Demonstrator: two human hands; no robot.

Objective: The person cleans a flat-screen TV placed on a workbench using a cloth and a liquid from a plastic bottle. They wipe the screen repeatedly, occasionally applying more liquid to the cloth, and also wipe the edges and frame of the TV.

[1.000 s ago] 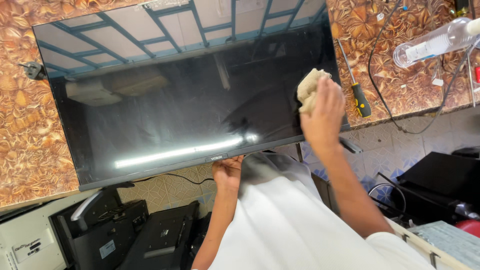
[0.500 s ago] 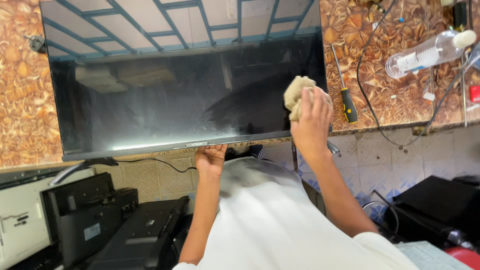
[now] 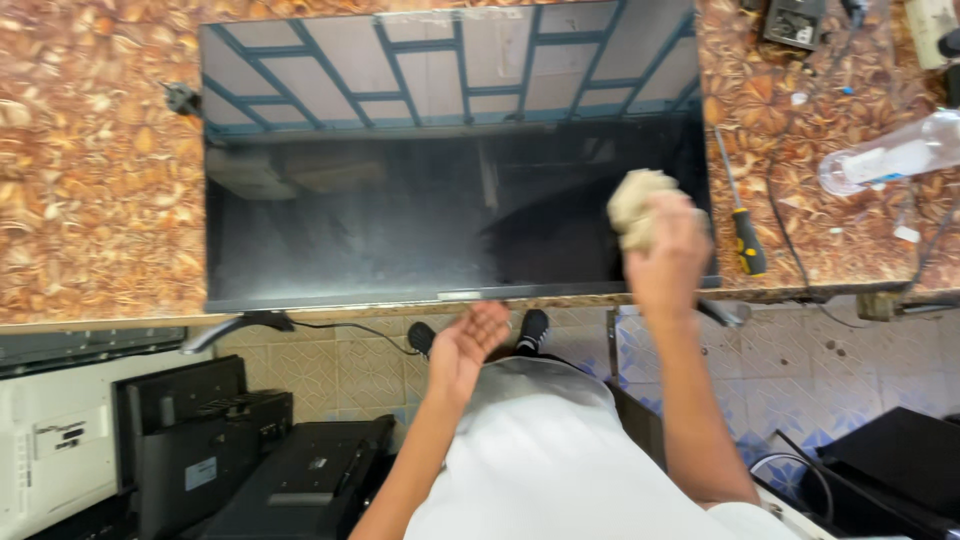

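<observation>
Right now the flat black glossy television screen lies face-up on the brown leaf-patterned desk, long axis left to right, lower edge at the desk's front edge. Right hand grips a crumpled beige cloth wad, pressed on the screen's right part. Left hand open, palm up, just below the front edge, holding nothing. Yellow-and-black-handled screwdriver just right of the screen, shaft pointing away. Clear plastic bottle lies on its side, far right; contents unclear.
</observation>
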